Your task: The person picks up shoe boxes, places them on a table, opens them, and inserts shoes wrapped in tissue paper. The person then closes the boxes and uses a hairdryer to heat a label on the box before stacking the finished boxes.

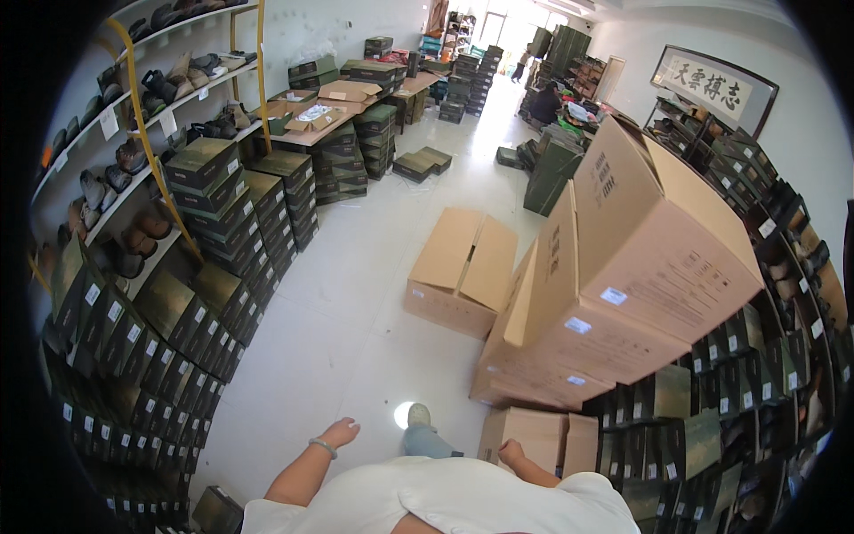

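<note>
Shoe stockroom, looking straight down. Left hand (341, 432) hung free over the white tile floor (356, 320), fingers loosely curled and gripping nothing, a bead bracelet on the wrist. Right hand (511, 453) rested against the top of a small carton (534, 433) at the near right; fingers looked bunched, but I couldn't tell whether they actually gripped the flap. That carton sat on the floor just below the big stack (614, 294) of plain brown corrugated boxes, matte, with sharp edges and little white labels.

What worried me: that stack looked tilted toward the aisle, though the fisheye bends things. If the small carton got yanked or bumped into its base, the upper boxes could slide off. One foot (418, 416) stood mid-aisle close by, so a trip seemed possible too.

An open carton (463, 267) lay farther out, flaps up. Dark green shoe boxes (222, 214), smooth card with white stickers, were piled along the left under shelves (151, 107) of loose shoes.
</note>
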